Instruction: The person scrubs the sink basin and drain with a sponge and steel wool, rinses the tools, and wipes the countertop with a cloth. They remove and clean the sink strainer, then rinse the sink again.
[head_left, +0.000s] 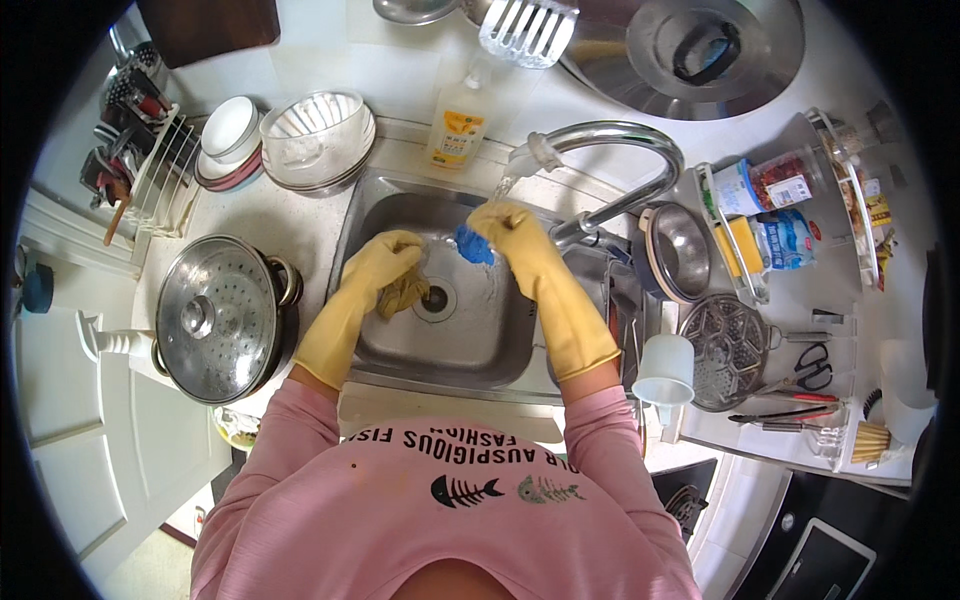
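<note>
Both hands wear yellow rubber gloves over a stainless steel sink (465, 364). My right hand (510, 232) pinches a crumpled blue cloth or scrubber (474, 246) close below the mouth of the chrome faucet (637, 135). Water (505, 186) runs from the faucet onto that glove and drips beneath the blue piece. On the sink's left side, my left hand (386, 259) grips a wet, wadded olive-yellow cloth (403, 295), which hangs beside the drain (435, 298). The fingers hide part of both pieces.
A lidded steel pot (217, 319) stands on the left counter. Behind it are stacked white bowls (229, 127) and a glass bowl (311, 139). A dish soap bottle (456, 127) stands behind the sink. Right of the sink are a plastic funnel (665, 369), steel basins (679, 251) and scissors (814, 367).
</note>
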